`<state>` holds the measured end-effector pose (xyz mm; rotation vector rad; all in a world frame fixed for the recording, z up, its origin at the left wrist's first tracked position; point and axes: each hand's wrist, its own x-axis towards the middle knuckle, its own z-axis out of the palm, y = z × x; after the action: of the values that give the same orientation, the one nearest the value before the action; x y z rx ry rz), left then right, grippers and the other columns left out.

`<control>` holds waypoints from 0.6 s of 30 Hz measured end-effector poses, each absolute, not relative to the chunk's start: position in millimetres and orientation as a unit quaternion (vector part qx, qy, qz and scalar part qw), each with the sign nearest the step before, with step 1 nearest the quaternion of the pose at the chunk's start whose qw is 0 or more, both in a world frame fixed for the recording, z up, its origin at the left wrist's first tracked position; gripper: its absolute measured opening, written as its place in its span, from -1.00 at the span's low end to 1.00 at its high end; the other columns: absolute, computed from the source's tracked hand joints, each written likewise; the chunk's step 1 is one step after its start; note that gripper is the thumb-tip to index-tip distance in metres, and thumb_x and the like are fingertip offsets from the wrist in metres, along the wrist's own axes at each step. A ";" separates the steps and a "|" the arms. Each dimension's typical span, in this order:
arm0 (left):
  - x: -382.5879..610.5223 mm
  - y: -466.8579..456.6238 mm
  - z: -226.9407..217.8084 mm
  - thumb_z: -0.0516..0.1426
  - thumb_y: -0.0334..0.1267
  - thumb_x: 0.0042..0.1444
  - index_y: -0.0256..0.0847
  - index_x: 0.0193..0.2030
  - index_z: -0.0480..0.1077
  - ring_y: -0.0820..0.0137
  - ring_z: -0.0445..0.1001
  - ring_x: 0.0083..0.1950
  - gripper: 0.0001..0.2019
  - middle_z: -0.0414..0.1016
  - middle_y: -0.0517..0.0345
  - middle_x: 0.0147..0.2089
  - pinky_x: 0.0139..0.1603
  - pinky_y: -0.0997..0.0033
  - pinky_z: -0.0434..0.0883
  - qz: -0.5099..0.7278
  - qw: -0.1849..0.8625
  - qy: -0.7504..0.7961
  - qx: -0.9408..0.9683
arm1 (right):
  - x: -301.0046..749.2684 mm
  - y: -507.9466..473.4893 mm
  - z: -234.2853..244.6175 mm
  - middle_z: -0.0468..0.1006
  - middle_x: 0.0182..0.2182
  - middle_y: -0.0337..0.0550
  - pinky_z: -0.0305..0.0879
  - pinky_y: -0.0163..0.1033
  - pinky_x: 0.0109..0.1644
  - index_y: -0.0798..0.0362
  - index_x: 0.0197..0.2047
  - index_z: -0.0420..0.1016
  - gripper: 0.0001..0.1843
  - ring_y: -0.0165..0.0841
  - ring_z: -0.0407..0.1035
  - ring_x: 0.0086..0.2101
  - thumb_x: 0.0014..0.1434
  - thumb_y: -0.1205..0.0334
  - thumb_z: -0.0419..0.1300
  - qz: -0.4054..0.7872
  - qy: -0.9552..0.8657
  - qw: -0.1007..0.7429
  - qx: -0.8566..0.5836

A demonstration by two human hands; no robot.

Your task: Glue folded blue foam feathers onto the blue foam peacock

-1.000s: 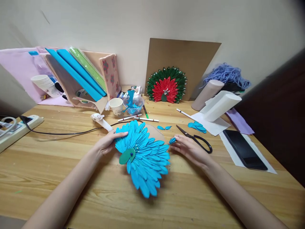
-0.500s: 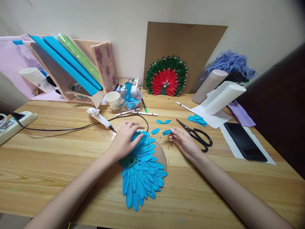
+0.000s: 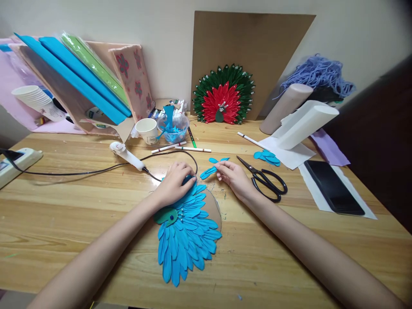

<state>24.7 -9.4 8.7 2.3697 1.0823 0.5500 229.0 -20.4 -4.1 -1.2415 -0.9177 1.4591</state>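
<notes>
A blue peacock craft, layered paper feathers on a round cardboard base, lies on the table before me. It has a green body with a dark dot and small pearl-like beads. My left hand rests on its upper edge, fingers curled over the feathers. Between thumb and fingertips, my right hand pinches a blue paper feather, just above the craft's upper right. Loose feathers lie behind that hand. Black-handled scissors are to its right.
A glue gun with a black cord lies left of the craft. Behind are markers, a paper cup and a tub of blue scraps. A red-green peacock leans on cardboard. A phone is at right.
My right hand has moved left with the feather, toward the craft. My left hand's fingers have curled in more at the craft's edge. The view has shifted slightly.
</notes>
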 end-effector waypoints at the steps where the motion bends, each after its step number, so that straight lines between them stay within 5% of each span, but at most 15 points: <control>1: 24.6 -9.5 9.0 -0.02 -0.21 0.21 -0.21 -0.30 0.34 0.29 0.27 -0.10 -0.82 0.40 0.08 -0.20 -0.03 0.26 0.20 0.204 0.243 0.395 0.862 | 227.9 -18.5 -4.6 0.34 -0.62 -0.32 0.12 -0.36 -0.48 0.09 -0.45 0.40 -0.69 -0.51 0.20 -0.57 -0.16 0.04 0.33 0.598 -0.384 0.481 -0.513; 18: 21.2 -9.1 13.6 0.04 -0.18 0.18 -0.22 -0.31 0.37 0.32 0.35 -0.10 -0.82 0.44 0.09 -0.21 0.02 0.31 0.23 0.248 0.346 0.373 0.824 | 209.5 -24.6 -4.0 0.45 -0.59 -0.24 0.21 -0.36 -0.53 0.12 -0.48 0.43 -0.64 -0.50 0.30 -0.61 -0.16 -0.02 0.34 0.557 -0.474 0.456 -0.507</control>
<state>21.2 -9.1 13.6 2.1395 0.9684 0.6445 209.5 -24.6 -4.0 -1.2506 -1.1677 1.3728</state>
